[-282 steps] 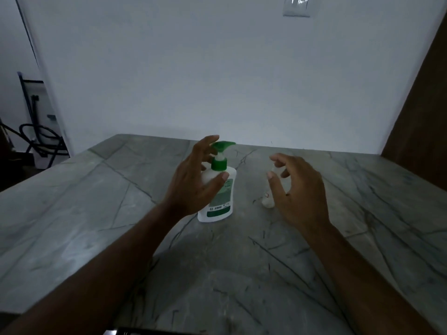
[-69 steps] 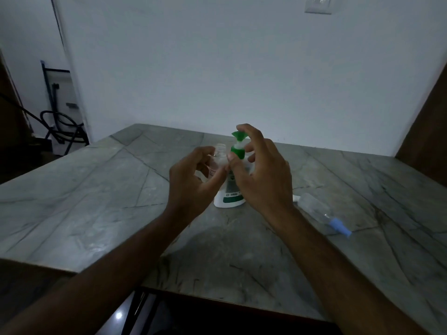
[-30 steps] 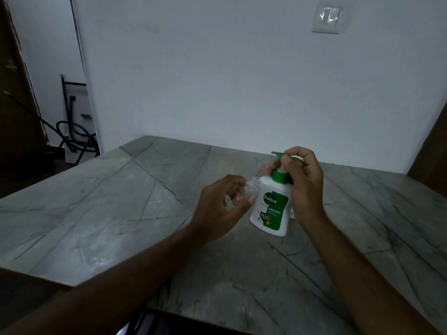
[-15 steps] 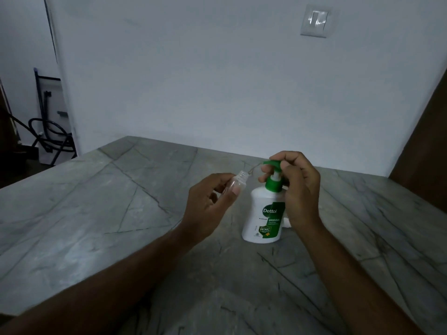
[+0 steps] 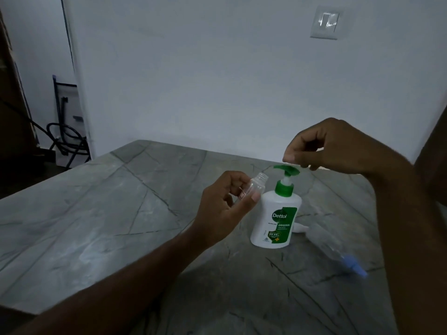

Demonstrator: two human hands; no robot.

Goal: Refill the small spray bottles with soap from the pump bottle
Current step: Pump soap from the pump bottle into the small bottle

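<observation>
**Inspector:** What is recorded of edges and free room?

**Assessor:** The grey veined bench (image 5: 101, 213) is bounded by its near-left edge and by the white wall behind. To the left of the left hand (image 5: 223, 206) the surface is seen bare up to that edge. To the right of the right hand (image 5: 331, 146) a dark wooden panel (image 5: 433, 165) is noted close by.

**Inspector:** And the task's things?

**Assessor:** A small clear spray bottle (image 5: 256, 187), uncapped and tilted with its mouth toward the pump, is held in the left hand, whose fingers are clamped on it. The pump bottle (image 5: 277, 213) stands upright on the bench just right of those fingers; it is white with a green collar and green pump head. The right hand is held just above the pump head, fingers curled together; contact with the head cannot be told. A second clear bottle with a blue cap (image 5: 336, 250) lies on its side below the right hand, blurred. A small white item (image 5: 300, 228) lies behind the pump bottle.

**Inspector:** Legible writing?

**Assessor:** "Dettol", "ORIGINAL" and "99.99%" are read on the label. A light switch (image 5: 325, 21) is mounted on the wall.
</observation>
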